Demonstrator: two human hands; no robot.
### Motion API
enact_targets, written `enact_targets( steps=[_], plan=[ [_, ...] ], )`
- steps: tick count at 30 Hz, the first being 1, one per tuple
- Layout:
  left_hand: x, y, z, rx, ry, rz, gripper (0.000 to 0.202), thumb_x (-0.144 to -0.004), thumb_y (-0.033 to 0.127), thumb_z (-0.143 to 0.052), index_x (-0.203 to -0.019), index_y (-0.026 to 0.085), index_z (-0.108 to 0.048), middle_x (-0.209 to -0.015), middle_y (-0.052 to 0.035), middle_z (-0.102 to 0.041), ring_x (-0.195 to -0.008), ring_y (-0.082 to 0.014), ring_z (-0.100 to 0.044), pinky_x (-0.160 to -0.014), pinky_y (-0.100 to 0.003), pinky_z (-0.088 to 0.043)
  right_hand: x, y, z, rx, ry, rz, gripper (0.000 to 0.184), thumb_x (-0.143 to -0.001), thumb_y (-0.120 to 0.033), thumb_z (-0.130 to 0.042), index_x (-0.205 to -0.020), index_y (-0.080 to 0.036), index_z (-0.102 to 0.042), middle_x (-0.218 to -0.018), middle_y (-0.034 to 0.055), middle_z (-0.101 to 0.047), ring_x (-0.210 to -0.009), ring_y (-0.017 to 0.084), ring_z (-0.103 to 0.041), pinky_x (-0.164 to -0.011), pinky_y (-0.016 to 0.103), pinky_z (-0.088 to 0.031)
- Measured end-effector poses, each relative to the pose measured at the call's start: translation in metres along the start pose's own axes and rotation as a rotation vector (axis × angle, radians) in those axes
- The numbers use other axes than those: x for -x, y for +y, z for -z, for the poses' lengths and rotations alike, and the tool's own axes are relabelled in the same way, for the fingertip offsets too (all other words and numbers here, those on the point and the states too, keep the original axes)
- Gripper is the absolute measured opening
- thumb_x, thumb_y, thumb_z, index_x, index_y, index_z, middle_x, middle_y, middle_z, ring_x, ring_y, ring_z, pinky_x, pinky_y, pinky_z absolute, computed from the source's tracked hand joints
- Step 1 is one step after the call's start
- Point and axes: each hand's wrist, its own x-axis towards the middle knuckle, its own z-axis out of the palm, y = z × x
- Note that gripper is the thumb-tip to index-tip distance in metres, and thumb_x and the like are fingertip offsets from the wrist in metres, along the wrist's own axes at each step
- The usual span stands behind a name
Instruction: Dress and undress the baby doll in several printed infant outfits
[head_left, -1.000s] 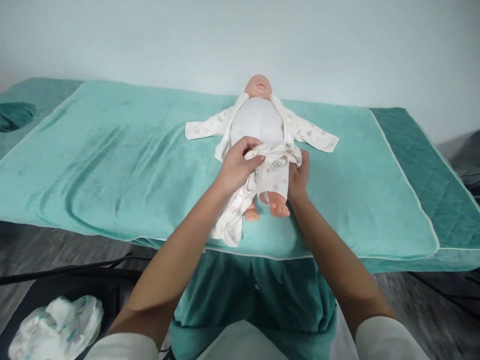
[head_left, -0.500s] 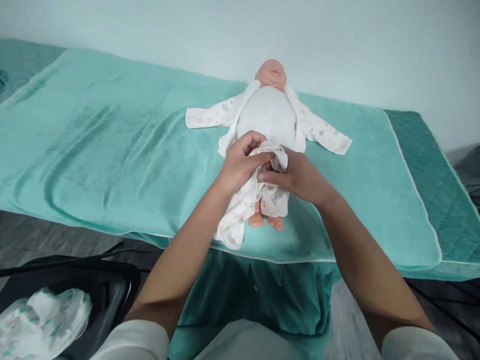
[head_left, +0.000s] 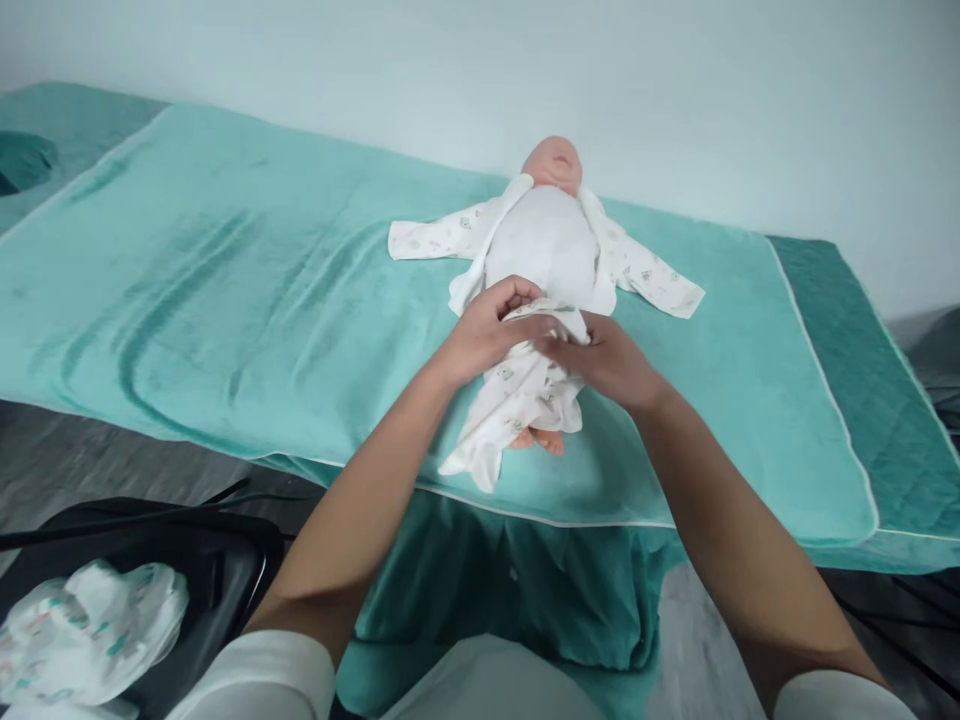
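A baby doll (head_left: 553, 163) lies on its back, its head toward the wall. It has on a white printed jacket (head_left: 442, 237), open at the front over a plain white torso. Over the doll's legs, my left hand (head_left: 487, 330) grips bunched white printed baby pants (head_left: 517, 390), thumb across the cloth. The opposite side of the same bunch is pinched by my right hand (head_left: 611, 358), its thumb close to the left one. One pant leg hangs toward the table's front edge. Below the cloth the doll's feet (head_left: 549, 441) show partly; its legs are hidden.
A teal blanket (head_left: 300, 300) with some wrinkles covers the table, over a darker quilted cover (head_left: 874, 370). Crumpled white printed cloth (head_left: 97, 630) lies on a black chair (head_left: 225, 560) at lower left. The wall (head_left: 450, 80) stands behind the table.
The bunched pants have shifted a little, and their cloth now covers more of the doll's feet. My thumbs have drawn closer together. The whole view has moved slightly.
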Motion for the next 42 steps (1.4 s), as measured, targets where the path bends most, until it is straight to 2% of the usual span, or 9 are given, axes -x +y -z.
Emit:
enact_targets(
  steps=[5,9,12,16,19,26,30,36,42],
  plan=[
    [0.003,0.015,0.009,-0.089,-0.263,0.065,0.047,-0.074,0.041,-0.083,-0.113,0.018,-0.069,-0.112,-0.0052,-0.072,-0.104,-0.0237,-0.067,-0.089,-0.033,-0.052,-0.01,0.015,0.002,-0.272,0.227,0.082,0.027,-0.081,-0.042,-0.074,-0.078,-0.023,-0.055,-0.066,-0.0046,-0.049,-0.061,0.011,-0.046,-0.056,0.025,-0.039],
    [0.003,0.011,-0.006,0.075,-0.114,0.082,0.038,-0.084,0.044,-0.074,-0.11,0.019,-0.067,-0.109,-0.0061,-0.073,-0.102,-0.0234,-0.069,-0.089,-0.034,-0.054,-0.013,0.018,-0.001,-0.309,0.237,0.078,0.033,-0.08,-0.052,-0.077,-0.088,-0.024,-0.062,-0.071,-0.0025,-0.057,-0.062,0.013,-0.051,-0.055,0.026,-0.042],
    [0.003,0.005,-0.015,0.161,0.04,0.105,0.036,-0.085,0.05,-0.072,-0.104,0.02,-0.064,-0.099,-0.0036,-0.071,-0.093,-0.021,-0.069,-0.084,-0.033,-0.055,-0.008,0.014,0.002,-0.29,0.086,0.053,0.042,-0.075,-0.054,-0.083,-0.096,-0.022,-0.07,-0.079,0.0002,-0.067,-0.07,0.017,-0.061,-0.062,0.03,-0.049],
    [0.004,0.003,-0.019,0.208,0.111,0.09,0.035,-0.085,0.052,-0.073,-0.093,0.02,-0.062,-0.088,-0.0001,-0.068,-0.086,-0.017,-0.067,-0.079,-0.028,-0.054,-0.002,0.008,0.006,-0.189,-0.139,-0.055,0.044,-0.067,-0.049,-0.091,-0.093,-0.018,-0.075,-0.087,0.0036,-0.075,-0.081,0.023,-0.069,-0.072,0.033,-0.053],
    [0.005,0.007,-0.014,0.218,0.074,0.13,0.037,-0.083,0.053,-0.075,-0.093,0.019,-0.064,-0.085,0.0,-0.068,-0.081,-0.0159,-0.066,-0.073,-0.026,-0.053,-0.001,0.008,0.004,-0.188,-0.113,-0.083,0.041,-0.072,-0.051,-0.087,-0.093,-0.018,-0.075,-0.089,0.0045,-0.076,-0.082,0.022,-0.069,-0.073,0.033,-0.053],
    [0.01,0.015,0.003,0.127,-0.247,0.172,0.039,-0.069,0.04,-0.087,-0.098,0.016,-0.076,-0.095,-0.0054,-0.077,-0.09,-0.0223,-0.072,-0.084,-0.034,-0.056,-0.005,0.018,0.002,-0.286,0.071,0.04,0.043,-0.068,-0.054,-0.087,-0.081,-0.022,-0.06,-0.067,-0.0053,-0.057,-0.061,0.012,-0.052,-0.057,0.026,-0.042],
    [0.01,0.006,0.008,0.272,-0.228,0.218,0.049,-0.064,0.036,-0.09,-0.106,0.016,-0.076,-0.097,-0.0066,-0.078,-0.086,-0.0219,-0.073,-0.08,-0.033,-0.057,-0.009,0.021,0.002,-0.352,0.134,0.037,0.048,-0.066,-0.056,-0.086,-0.078,-0.023,-0.053,-0.067,-0.0064,-0.053,-0.059,0.011,-0.05,-0.055,0.024,-0.04],
    [0.005,-0.01,0.005,0.466,-0.098,0.184,0.05,-0.065,0.042,-0.091,-0.106,0.016,-0.075,-0.099,-0.0089,-0.079,-0.087,-0.0247,-0.076,-0.081,-0.035,-0.06,-0.01,0.017,0.003,-0.431,0.075,0.046,0.042,-0.07,-0.053,-0.085,-0.089,-0.024,-0.061,-0.08,-0.0028,-0.062,-0.071,0.014,-0.059,-0.065,0.027,-0.049],
    [0.004,-0.002,0.004,0.368,-0.129,0.184,0.053,-0.066,0.045,-0.09,-0.108,0.017,-0.075,-0.1,-0.0077,-0.079,-0.091,-0.0255,-0.076,-0.08,-0.034,-0.059,-0.016,0.013,0.006,-0.294,0.07,0.032,0.05,-0.069,-0.063,-0.083,-0.082,-0.025,-0.052,-0.073,-0.0039,-0.054,-0.065,0.013,-0.052,-0.061,0.027,-0.045]
  ],
)
